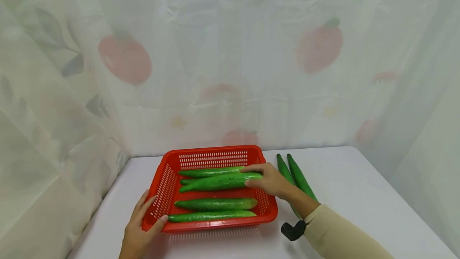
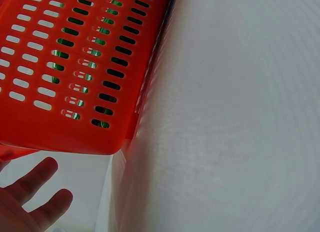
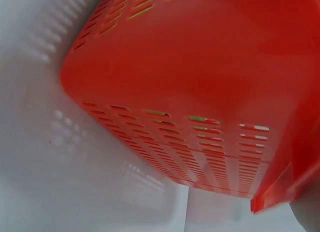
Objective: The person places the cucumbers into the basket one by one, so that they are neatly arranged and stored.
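Note:
A red plastic basket (image 1: 212, 224) with slotted walls holds several green cucumbers, lying crosswise. My right hand (image 1: 267, 179) grips the right end of the uppermost cucumber (image 1: 219, 182), which lies over another at the back. Its thumb is on the near side and its fingers are on the far side. Two more cucumbers, one in the middle (image 1: 215, 204) and one along the front wall (image 1: 212, 216), lie nearer me. At the front left corner my left hand (image 1: 141, 227) rests on the basket with spread fingers. In the right wrist view the basket wall (image 3: 190, 67) hides the grip.
Two cucumbers (image 1: 301, 177) lie side by side on the white table (image 1: 363, 195), right of the basket and partly behind my right forearm. A pale patterned sheet (image 1: 223, 115) hangs behind the table, with more sheeting at both sides.

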{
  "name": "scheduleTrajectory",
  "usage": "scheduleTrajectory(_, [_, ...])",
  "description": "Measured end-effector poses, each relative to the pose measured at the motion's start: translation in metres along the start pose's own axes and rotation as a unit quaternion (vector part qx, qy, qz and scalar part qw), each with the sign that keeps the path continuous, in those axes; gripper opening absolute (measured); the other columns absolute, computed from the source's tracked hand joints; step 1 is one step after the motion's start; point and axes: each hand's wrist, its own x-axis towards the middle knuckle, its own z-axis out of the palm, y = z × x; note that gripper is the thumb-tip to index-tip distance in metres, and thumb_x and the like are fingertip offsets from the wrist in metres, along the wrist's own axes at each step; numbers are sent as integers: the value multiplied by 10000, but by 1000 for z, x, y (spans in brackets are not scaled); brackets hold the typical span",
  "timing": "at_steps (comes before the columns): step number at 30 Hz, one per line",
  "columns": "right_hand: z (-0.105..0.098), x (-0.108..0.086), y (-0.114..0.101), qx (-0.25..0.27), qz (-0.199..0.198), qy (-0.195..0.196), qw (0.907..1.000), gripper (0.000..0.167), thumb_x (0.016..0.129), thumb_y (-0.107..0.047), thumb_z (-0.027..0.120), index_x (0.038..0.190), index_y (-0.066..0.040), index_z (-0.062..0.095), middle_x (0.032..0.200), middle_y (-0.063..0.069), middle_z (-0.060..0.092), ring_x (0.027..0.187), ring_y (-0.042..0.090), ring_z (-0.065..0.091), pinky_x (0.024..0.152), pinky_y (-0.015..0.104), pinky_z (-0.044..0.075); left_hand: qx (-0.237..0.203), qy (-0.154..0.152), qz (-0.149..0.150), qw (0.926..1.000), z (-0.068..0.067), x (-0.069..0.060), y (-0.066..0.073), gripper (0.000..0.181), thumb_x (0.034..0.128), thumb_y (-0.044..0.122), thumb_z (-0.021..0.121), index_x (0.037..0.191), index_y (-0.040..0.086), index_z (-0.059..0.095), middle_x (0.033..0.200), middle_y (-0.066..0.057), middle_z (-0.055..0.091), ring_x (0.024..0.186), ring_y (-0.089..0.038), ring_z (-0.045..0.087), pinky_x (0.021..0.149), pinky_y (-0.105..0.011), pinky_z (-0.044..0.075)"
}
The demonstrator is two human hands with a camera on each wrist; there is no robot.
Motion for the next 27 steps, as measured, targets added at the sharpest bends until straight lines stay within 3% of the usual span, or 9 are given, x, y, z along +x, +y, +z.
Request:
scheduleTrajectory(8, [7, 8, -1, -22, -43, -195, 9998, 335, 872, -141, 708, 1204, -99, 683, 1044, 35, 634, 909, 221, 586, 738, 350, 524, -19, 98, 150, 9998, 0, -2, -1, 600, 854, 258, 759, 1386, 113, 521, 1526, 33, 299, 1275, 21, 291, 853, -24, 288])
scheduleTrajectory(17, [16, 16, 0, -124, -196, -277, 9993, 336, 864, -125, 710, 1195, -74, 683, 1059, 4, 647, 903, 195, 590, 755, 350, 509, 78, 29, -58, 9999, 0, -1, 0, 613, 852, 293, 759, 1391, 128, 518, 1530, 62, 286, 1314, -144, 321, 840, -22, 291])
scheduleTrajectory(27, [27, 25, 2, -194, -264, -447, 9985, 308, 849, -102, 723, 1156, -98, 691, 1014, -18, 655, 859, 174, 587, 730, 336, 503, 119, 36, -157, 9998, -1, -1, 4, 618, 849, 325, 758, 1390, 143, 522, 1529, 71, 289, 1317, -189, 330, 835, -19, 286])
